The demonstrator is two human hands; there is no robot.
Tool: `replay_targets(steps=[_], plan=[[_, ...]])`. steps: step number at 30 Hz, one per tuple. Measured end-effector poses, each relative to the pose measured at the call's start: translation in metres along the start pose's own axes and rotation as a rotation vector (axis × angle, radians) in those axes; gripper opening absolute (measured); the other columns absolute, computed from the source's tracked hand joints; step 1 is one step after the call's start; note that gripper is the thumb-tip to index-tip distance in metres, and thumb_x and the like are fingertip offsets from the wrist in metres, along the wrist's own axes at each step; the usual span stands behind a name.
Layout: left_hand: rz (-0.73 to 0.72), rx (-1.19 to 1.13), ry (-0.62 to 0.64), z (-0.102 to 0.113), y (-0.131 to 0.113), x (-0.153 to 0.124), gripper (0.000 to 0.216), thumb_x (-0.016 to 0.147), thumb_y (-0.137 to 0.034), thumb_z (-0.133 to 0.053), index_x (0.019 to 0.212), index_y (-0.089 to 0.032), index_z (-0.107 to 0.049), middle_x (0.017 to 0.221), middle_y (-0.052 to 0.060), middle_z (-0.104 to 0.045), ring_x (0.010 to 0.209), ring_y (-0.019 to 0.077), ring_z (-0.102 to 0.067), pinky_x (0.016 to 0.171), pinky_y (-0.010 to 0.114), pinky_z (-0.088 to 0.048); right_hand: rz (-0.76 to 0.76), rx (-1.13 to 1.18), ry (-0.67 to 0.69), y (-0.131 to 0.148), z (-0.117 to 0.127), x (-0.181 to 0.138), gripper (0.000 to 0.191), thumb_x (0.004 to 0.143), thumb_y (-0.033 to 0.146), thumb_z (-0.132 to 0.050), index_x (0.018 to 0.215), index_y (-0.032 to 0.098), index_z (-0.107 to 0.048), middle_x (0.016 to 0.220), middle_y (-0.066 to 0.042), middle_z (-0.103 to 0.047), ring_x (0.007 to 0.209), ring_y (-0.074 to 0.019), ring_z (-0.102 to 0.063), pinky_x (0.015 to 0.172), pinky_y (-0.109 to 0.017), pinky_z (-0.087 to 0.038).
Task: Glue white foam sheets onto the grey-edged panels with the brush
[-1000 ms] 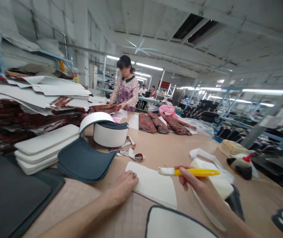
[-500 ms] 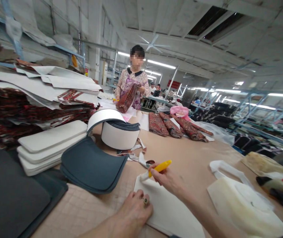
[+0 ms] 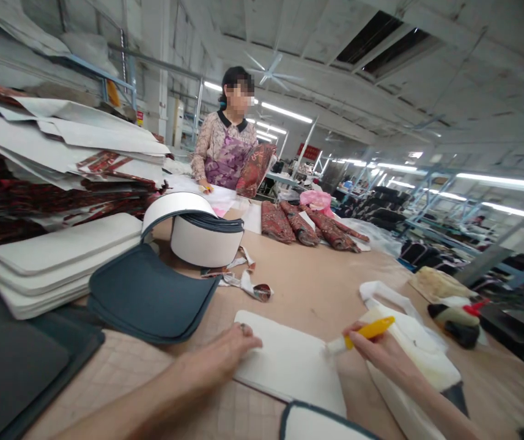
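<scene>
A flat white panel (image 3: 289, 360) lies on the tan table (image 3: 317, 281) in front of me. My left hand (image 3: 220, 357) rests on its left edge, fingers pressed down flat, a ring on one finger. My right hand (image 3: 378, 354) grips a yellow-handled brush (image 3: 362, 333) whose white tip touches the panel's right edge. Just right of that hand sits a glue-crusted white block (image 3: 415, 348). Another white panel with dark edging (image 3: 321, 425) shows at the bottom.
Dark blue panels (image 3: 147, 293) and a curled white-and-blue piece (image 3: 197, 232) lie at left, beside stacked white pads (image 3: 60, 263) and piled patterned sheets (image 3: 51, 171). A person in a floral top (image 3: 225, 153) stands across the table holding red patterned fabric (image 3: 253, 168). A glue bottle (image 3: 457, 315) lies right.
My right hand swept the brush from the panel's far left corner to its right edge. My left hand stayed on the panel. The person opposite lifted the patterned piece higher.
</scene>
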State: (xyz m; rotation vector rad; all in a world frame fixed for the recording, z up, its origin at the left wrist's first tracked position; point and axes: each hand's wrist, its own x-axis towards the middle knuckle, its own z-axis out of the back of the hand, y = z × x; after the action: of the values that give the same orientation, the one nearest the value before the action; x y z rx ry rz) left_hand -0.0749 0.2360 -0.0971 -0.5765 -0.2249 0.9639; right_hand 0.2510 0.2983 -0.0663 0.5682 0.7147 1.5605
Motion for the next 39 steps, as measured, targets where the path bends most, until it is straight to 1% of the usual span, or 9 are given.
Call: replay_targets(steps=[3,6,10,13,17,22,28,33,39], plan=[[0.023,-0.204,-0.013,0.015,0.017,0.014,0.051,0.075,0.000,-0.034,0.122,-0.017,-0.043,0.107,0.007,-0.056,0.092,0.0158,-0.054,0.079,0.027,-0.044,0.054,0.090,0.123,0.051,-0.029,-0.011,0.037,0.066,0.049,-0.048,0.079,0.016,-0.058,0.049,0.005,-0.039,0.046,-0.0103,-0.035,0.045,-0.025,-0.026],[0.034,-0.233,0.037,0.020,0.026,0.027,0.046,0.078,0.000,-0.034,0.121,-0.013,-0.043,0.099,0.007,-0.062,0.084,0.0130,-0.057,0.073,0.022,-0.045,0.140,0.192,0.325,0.102,-0.072,-0.018,0.034,0.066,0.047,-0.048,0.078,0.017,-0.057,0.049,0.006,-0.039,0.045,-0.0091,-0.035,0.044,-0.023,-0.027],[0.060,-0.167,0.028,0.020,0.020,0.030,0.038,0.075,-0.003,-0.042,0.111,-0.013,-0.051,0.092,0.006,-0.065,0.082,0.0161,-0.058,0.071,0.025,-0.045,0.214,0.227,0.503,0.127,-0.110,-0.019,0.026,0.068,0.040,-0.047,0.077,0.017,-0.056,0.056,0.004,-0.044,0.050,-0.0087,-0.040,0.048,-0.022,-0.033],[0.084,-0.109,0.012,0.020,0.011,0.026,0.041,0.073,0.001,-0.040,0.109,-0.013,-0.052,0.094,0.007,-0.065,0.085,0.0176,-0.058,0.073,0.026,-0.044,0.236,0.199,0.507,0.121,-0.113,-0.018,0.020,0.069,0.034,-0.047,0.074,0.017,-0.056,0.057,0.004,-0.045,0.051,-0.0080,-0.040,0.049,-0.022,-0.033],[0.102,-0.017,0.030,0.019,0.000,0.016,0.054,0.071,0.004,-0.038,0.122,-0.013,-0.044,0.106,0.011,-0.060,0.098,0.0210,-0.055,0.081,0.030,-0.044,0.190,0.133,0.454,0.096,-0.095,-0.019,0.015,0.067,0.025,-0.046,0.072,0.017,-0.058,0.058,0.004,-0.048,0.052,-0.0079,-0.040,0.051,-0.022,-0.033],[0.089,0.121,0.065,0.015,-0.020,0.011,0.041,0.069,0.007,-0.037,0.104,-0.006,-0.054,0.108,0.017,-0.055,0.102,0.0243,-0.050,0.090,0.033,-0.040,0.139,0.133,0.382,0.062,-0.070,-0.018,0.016,0.067,0.028,-0.048,0.073,0.016,-0.059,0.058,0.004,-0.047,0.052,-0.0080,-0.039,0.049,-0.021,-0.032],[0.102,0.229,0.053,0.011,-0.026,0.024,0.037,0.070,0.005,-0.037,0.101,-0.006,-0.055,0.112,0.017,-0.052,0.106,0.0257,-0.045,0.092,0.035,-0.039,0.156,0.184,0.308,0.071,-0.062,-0.007,0.027,0.069,0.038,-0.046,0.078,0.016,-0.058,0.049,0.006,-0.039,0.045,-0.0080,-0.034,0.043,-0.022,-0.027],[0.090,0.253,0.074,0.016,-0.028,0.029,0.037,0.071,0.006,-0.036,0.098,-0.009,-0.055,0.108,0.014,-0.054,0.101,0.0220,-0.048,0.090,0.032,-0.040,0.177,0.189,0.357,0.080,-0.069,0.001,0.026,0.066,0.036,-0.047,0.077,0.016,-0.059,0.049,0.005,-0.042,0.046,-0.0085,-0.038,0.044,-0.022,-0.030],[0.078,0.234,0.067,0.016,-0.024,0.029,0.038,0.070,0.005,-0.035,0.099,-0.011,-0.052,0.112,0.013,-0.050,0.104,0.0203,-0.045,0.095,0.031,-0.035,0.110,0.153,0.329,0.035,-0.036,-0.006,0.021,0.065,0.031,-0.047,0.074,0.015,-0.059,0.056,0.004,-0.045,0.051,-0.0087,-0.039,0.049,-0.023,-0.031]])
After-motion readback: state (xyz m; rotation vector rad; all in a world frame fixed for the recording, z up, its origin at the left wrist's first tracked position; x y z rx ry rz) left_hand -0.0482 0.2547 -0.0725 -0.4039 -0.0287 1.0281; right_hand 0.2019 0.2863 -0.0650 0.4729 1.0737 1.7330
